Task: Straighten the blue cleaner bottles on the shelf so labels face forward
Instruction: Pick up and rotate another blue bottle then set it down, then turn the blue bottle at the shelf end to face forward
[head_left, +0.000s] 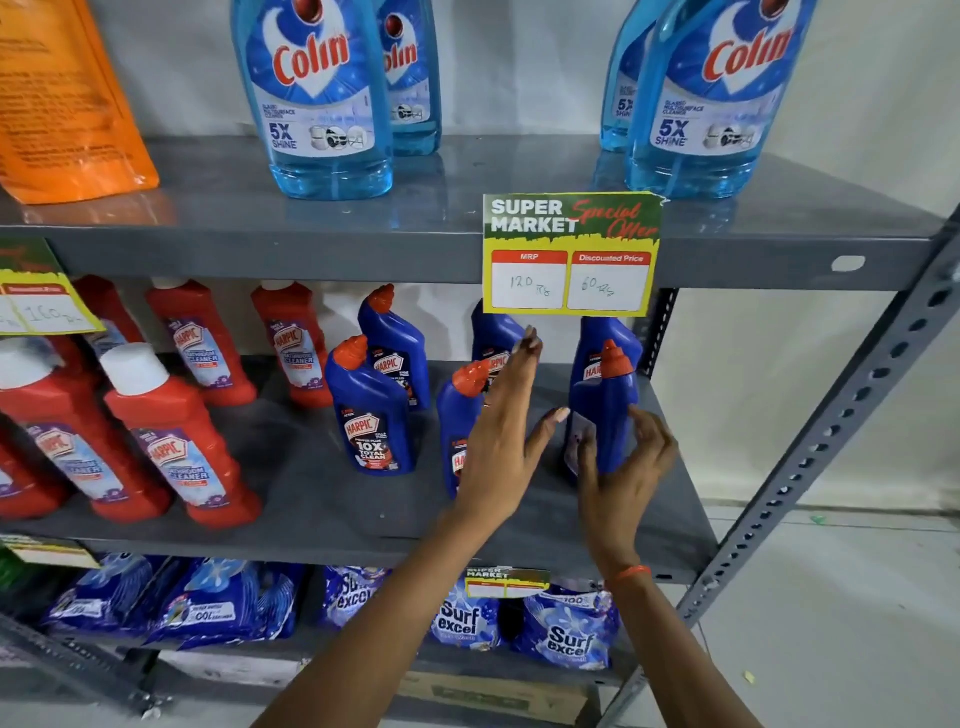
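Note:
Several blue Harpic cleaner bottles with orange caps stand on the middle shelf (322, 499). The front left bottle (371, 415) shows its label forward. The front right bottle (605, 410) is turned sideways, its label facing left. My right hand (621, 467) wraps its fingers around that bottle's lower body. My left hand (506, 431) is flat and open, fingers stretched up, in front of the front middle bottle (457, 421) without gripping it. Three more blue bottles stand behind; the back left one (395, 343) shows its label, and the other two are partly hidden.
Red Harpic bathroom cleaner bottles (176, 441) fill the shelf's left half. Light blue Colin bottles (322, 93) stand on the top shelf, with a price card (571, 254) hanging from its edge. Surf Excel packs (566, 629) lie on the bottom shelf. A slotted metal upright (852, 415) rises at right.

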